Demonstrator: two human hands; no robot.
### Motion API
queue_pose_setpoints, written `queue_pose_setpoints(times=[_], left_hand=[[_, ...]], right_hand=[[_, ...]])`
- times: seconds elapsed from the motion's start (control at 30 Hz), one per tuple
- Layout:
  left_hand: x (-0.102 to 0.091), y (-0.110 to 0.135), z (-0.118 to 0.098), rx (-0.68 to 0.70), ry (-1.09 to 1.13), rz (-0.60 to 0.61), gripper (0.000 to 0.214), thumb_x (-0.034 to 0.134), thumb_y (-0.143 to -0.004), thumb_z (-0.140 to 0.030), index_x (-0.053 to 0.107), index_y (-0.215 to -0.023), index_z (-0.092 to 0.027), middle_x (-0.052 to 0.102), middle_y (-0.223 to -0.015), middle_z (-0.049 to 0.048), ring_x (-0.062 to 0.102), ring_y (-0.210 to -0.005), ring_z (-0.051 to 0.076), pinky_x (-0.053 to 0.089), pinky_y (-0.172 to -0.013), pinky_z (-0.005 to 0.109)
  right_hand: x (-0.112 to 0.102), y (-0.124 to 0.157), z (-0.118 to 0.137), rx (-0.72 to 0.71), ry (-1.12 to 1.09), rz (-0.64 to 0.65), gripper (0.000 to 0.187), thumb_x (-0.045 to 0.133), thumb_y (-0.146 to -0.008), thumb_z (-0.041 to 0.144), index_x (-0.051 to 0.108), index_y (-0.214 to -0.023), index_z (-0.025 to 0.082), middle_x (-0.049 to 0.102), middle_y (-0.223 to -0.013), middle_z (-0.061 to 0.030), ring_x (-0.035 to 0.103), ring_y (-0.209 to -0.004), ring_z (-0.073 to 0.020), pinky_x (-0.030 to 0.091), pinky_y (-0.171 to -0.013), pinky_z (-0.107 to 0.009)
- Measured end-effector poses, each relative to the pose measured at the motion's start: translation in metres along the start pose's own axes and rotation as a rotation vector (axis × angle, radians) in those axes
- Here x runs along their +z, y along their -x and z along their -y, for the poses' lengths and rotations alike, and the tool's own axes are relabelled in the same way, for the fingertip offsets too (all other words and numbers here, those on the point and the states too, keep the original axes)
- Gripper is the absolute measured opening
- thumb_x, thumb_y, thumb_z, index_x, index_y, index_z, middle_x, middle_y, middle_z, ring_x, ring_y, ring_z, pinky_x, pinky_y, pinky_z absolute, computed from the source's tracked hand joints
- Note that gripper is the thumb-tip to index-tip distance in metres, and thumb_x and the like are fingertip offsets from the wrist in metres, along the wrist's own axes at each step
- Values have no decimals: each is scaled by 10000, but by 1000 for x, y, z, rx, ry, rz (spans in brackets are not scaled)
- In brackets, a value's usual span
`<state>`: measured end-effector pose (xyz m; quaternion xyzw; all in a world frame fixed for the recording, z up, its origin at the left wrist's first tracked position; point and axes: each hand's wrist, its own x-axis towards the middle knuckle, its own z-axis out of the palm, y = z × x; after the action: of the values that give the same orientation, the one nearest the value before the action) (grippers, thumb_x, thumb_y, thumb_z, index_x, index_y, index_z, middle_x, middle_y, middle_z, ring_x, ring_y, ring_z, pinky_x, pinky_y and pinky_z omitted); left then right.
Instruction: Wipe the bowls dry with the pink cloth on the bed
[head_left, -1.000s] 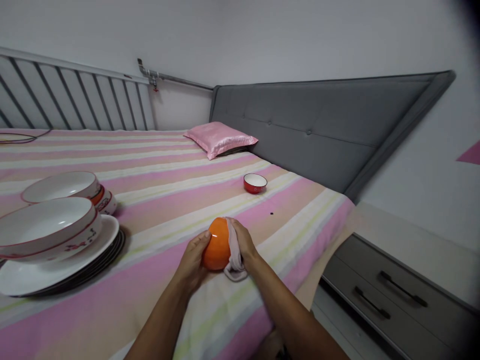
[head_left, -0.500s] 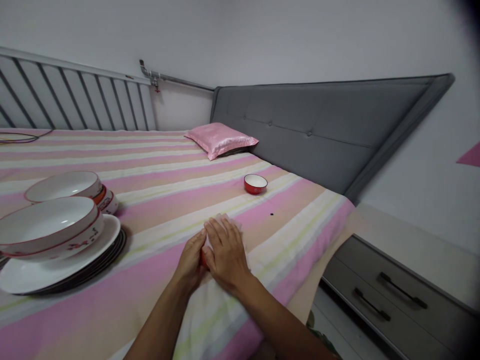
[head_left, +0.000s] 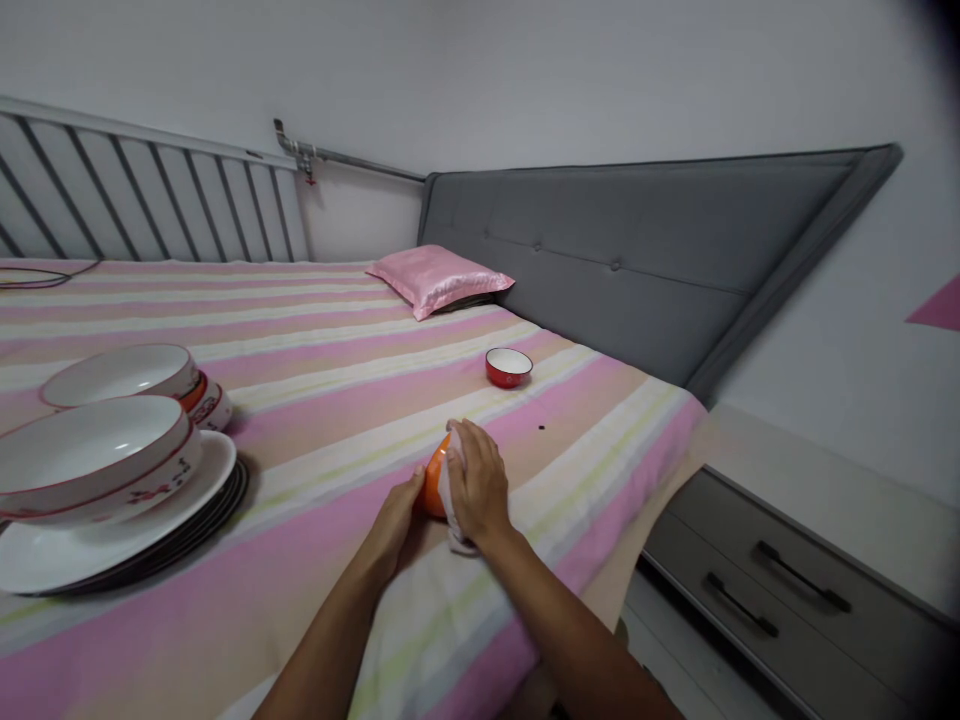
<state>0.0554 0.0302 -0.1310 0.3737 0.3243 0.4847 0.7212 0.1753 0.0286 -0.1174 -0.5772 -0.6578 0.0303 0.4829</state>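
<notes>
An orange bowl [head_left: 433, 484] is tipped on its side low over the bed, its outer wall showing and its inside hidden. My left hand [head_left: 396, 522] grips the bowl from the left, thumb along its edge. On the bowl's right side my right hand [head_left: 481, 487] presses a pale cloth [head_left: 463, 545] against it, fingers wrapped over the cloth. Beyond my hands a small red bowl [head_left: 508, 370] with a white inside stands upright on the striped sheet [head_left: 330, 540].
Large white bowls [head_left: 90, 445] with red rims rest on white and dark plates [head_left: 206, 480] at the left. A pink pillow [head_left: 442, 278] lies by the grey headboard [head_left: 637, 240]. Right of the bed's edge stands a drawer cabinet [head_left: 787, 590]. A small dark speck [head_left: 541, 427] lies near the red bowl.
The bowl has turned so more of its orange side shows. My right hand has shifted right with the cloth, and my hands are further apart.
</notes>
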Motion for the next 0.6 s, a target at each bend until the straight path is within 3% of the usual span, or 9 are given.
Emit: queue_pose_setpoints(times=[0.17, 0.33, 0.43, 0.6], left_hand=[[0, 2, -4, -31, -112, 34, 221, 718, -708, -337, 631, -692, -135, 625, -686, 26, 561, -656, 150, 439, -654, 256], [1, 7, -7, -65, -135, 136, 169, 742, -683, -271, 647, -733, -141, 628, -749, 42, 577, -710, 155, 444, -694, 259], [-1, 7, -7, -66, -155, 210, 190, 736, -720, -307, 656, -784, -148, 621, -798, 40, 570, -749, 150, 441, -740, 266], [-8, 4, -4, -29, -115, 214, 198, 737, -734, -309, 665, -812, -142, 617, -804, 44, 561, -763, 148, 440, -770, 270]], right_hand=[[3, -9, -31, 237, -299, -62, 486, 262, -975, 402, 550, -1283, 161, 573, -1308, -114, 498, -1237, -200, 363, -1071, -403], [9, -8, -47, 387, -474, -82, 501, 312, -962, 458, 549, -1291, 163, 567, -1329, -109, 509, -1244, -202, 392, -1054, -384], [5, -7, -39, 313, -429, -62, 476, 274, -979, 433, 553, -1274, 186, 580, -1308, -92, 511, -1235, -187, 388, -1057, -374], [-2, -3, -17, 14, -107, 0, 459, 263, -984, 338, 446, -1371, 173, 468, -1416, -106, 370, -1350, -201, 300, -1117, -433]])
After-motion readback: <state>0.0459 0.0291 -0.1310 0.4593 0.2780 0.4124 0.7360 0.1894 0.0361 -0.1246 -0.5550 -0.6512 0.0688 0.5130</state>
